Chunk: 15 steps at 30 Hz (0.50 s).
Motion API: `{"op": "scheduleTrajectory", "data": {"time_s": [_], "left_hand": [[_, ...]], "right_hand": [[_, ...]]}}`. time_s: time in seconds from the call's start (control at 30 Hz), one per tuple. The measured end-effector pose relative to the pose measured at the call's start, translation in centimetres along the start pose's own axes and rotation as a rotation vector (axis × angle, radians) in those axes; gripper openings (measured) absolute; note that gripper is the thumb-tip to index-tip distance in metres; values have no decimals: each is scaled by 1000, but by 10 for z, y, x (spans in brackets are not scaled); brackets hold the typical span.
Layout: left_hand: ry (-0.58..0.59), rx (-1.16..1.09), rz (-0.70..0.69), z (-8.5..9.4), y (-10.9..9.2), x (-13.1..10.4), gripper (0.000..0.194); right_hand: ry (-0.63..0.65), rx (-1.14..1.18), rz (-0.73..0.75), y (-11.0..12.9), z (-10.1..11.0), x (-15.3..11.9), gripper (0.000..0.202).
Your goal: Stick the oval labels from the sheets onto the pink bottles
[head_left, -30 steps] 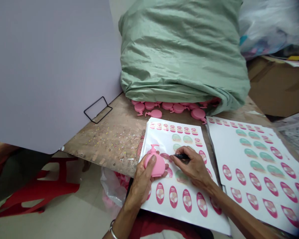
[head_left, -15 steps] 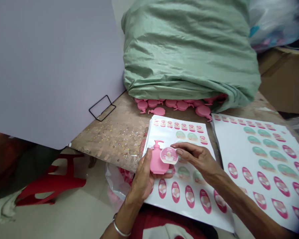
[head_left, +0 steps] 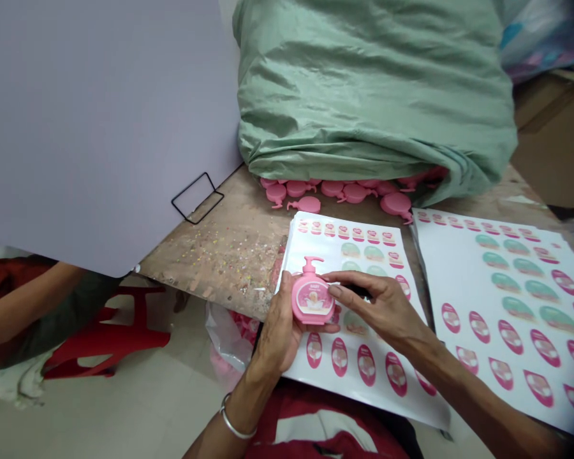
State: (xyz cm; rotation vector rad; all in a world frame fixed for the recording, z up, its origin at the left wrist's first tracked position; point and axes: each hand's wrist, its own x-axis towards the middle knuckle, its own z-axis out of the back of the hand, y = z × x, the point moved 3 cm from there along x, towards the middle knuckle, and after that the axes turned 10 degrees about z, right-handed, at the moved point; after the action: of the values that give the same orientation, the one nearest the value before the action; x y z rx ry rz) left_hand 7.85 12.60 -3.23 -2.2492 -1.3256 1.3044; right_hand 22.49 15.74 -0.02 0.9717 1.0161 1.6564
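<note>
A small pink pump bottle (head_left: 310, 279) stands upright in my left hand (head_left: 278, 335), which is closed round its left side and underside. On the bottle's front face lies a round-sided label (head_left: 314, 299) with a picture and lettering. My right hand (head_left: 385, 309) holds the label's right edge between thumb and fingers, against the bottle's upper right. Beneath both hands is a stack of white sticker sheets (head_left: 321, 250), printed with pink ovals, green half-rounds and small hearts.
Farther back, several pink pump bottles (head_left: 306, 204) spill from a large green sack (head_left: 368, 95). Another sticker sheet stack (head_left: 459, 255) lies right. A grey panel (head_left: 100, 127) with a black wire bracket (head_left: 198, 199) stands left. Another person's arm (head_left: 33, 299) shows beyond a red stool (head_left: 110, 338).
My right hand has brought the label left onto the bottle's front, where it was held off to the right side before. Another person's forearm has come into view at the left.
</note>
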Motion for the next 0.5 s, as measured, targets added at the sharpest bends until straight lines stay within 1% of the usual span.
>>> {"op": "scheduleTrajectory", "data": {"time_s": [0.13,0.5], "left_hand": [[54,40,-20,-1,-1,0,48],[48,20,-16,0,-2,0,49]], "right_hand": [[-1,-12,7,1,0,0,28],[-13,-33,28,1,-1,2,26]]}}
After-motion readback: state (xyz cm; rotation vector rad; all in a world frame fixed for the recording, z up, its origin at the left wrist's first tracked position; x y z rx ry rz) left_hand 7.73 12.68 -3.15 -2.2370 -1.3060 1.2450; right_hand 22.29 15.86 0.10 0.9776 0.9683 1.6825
